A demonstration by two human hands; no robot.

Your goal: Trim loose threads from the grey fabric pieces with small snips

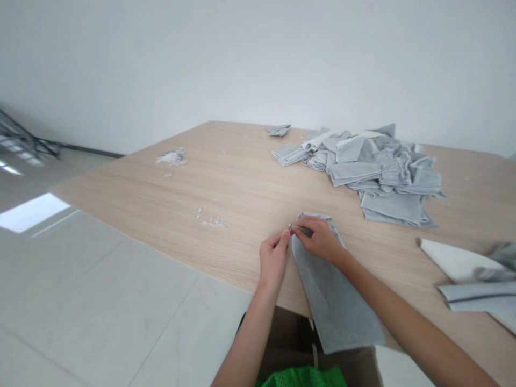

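A grey cloth piece (338,301) lies over the table's front edge, its lower end hanging down towards my lap. At its upper left corner, my left hand (274,252) is closed in a pinch on what looks like the cloth's edge; the fingertips partly hide it. My right hand (320,239) rests over the cloth's top, fingers closed around a small dark tool (306,231) with a shiny tip. That tip meets my left fingertips; the tool's exact kind is too small to make out.
A heap of grey cloth pieces (374,166) covers the table's back right. More cloth pieces (479,293) lie at the right edge, and one small folded piece (278,130) sits at the back. Lint and scraps (172,157) lie on the wooden table (237,177) to the left.
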